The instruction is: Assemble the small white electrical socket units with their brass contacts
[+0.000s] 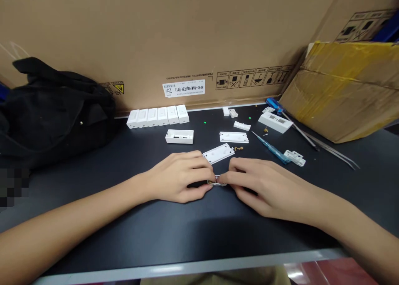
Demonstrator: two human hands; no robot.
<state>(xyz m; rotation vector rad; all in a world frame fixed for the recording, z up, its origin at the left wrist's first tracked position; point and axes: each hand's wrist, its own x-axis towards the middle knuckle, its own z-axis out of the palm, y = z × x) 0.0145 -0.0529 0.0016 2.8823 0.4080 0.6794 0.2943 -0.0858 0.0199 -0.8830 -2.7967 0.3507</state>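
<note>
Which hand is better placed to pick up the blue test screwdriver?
Probably the right hand: it lies on the same side as the blue test screwdriver and close below it. The left hand is farther away, across the small white part that both hands are gripping.
</note>
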